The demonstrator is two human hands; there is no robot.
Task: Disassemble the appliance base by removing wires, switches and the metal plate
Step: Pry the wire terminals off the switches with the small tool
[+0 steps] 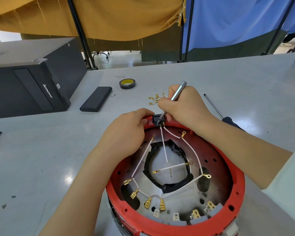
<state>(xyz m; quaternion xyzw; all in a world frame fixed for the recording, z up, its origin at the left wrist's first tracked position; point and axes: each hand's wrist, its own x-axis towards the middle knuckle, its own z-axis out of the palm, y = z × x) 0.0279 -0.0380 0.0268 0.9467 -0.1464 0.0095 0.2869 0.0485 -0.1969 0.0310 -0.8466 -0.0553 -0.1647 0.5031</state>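
Right hand grips my screwdriver, tip in the black switch on the red base's far rim; left hand pinches that rim. If I lever hard, the tip could slip and nick the wires.

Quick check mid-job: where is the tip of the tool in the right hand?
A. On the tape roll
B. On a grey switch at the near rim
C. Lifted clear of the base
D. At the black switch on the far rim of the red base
D: the right hand holds the slim grey screwdriver with its tip down at the black switch on the far rim of the red base, while the left hand grips that rim beside it.
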